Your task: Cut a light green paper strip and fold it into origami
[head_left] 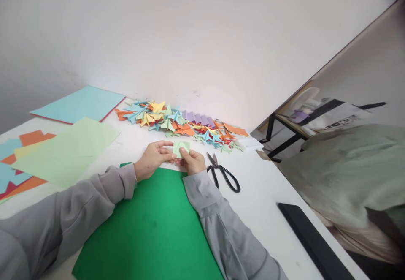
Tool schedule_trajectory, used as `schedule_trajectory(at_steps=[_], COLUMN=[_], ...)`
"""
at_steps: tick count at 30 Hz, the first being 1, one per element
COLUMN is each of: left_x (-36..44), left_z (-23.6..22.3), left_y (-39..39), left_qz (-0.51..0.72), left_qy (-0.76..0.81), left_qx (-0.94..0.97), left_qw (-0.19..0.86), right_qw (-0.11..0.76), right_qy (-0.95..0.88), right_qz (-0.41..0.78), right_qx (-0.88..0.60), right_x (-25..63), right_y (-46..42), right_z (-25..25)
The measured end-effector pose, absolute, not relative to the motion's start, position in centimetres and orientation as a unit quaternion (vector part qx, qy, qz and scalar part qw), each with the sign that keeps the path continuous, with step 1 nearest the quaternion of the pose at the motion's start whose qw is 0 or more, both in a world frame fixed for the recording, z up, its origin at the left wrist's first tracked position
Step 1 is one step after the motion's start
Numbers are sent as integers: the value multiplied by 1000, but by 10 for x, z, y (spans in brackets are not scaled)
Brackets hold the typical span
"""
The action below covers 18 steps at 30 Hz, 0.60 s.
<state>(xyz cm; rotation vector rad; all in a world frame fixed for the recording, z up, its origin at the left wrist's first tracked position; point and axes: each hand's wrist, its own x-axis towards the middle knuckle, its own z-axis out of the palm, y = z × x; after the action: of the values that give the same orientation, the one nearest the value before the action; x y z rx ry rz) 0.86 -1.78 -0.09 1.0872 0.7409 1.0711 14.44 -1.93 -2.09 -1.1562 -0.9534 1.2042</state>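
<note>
A small square of folded light green paper is held up between my hands, just beyond the far edge of a large green sheet. My left hand pinches its left side between thumb and fingers. My right hand grips its right side, thumb pressed on the front face and the other fingers mostly hidden behind. Crease lines show on the paper. Right of my right hand lie black-handled scissors, blades slightly apart and pointing to the wall.
Many folded paper shapes in several colours lie along the wall. To the left are loose coloured sheets and a blue sheet stack. A black bar lies by the right edge; beyond it are a person and a shelf.
</note>
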Motion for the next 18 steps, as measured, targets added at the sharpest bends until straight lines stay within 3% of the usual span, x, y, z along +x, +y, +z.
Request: schedule_trajectory(at_steps=[4,18], left_x=[8,8], left_z=[2,2], left_y=[-19,-19], left_qz=[469,465], left_qy=[334,326], left_qx=[501,499], left_qw=[646,655], right_qw=[567,572], right_qy=[-447,-390], right_qz=[457,530], right_qx=[-519,-490], right_x=[143,142], right_y=[-24,-24], right_z=[-16,-14])
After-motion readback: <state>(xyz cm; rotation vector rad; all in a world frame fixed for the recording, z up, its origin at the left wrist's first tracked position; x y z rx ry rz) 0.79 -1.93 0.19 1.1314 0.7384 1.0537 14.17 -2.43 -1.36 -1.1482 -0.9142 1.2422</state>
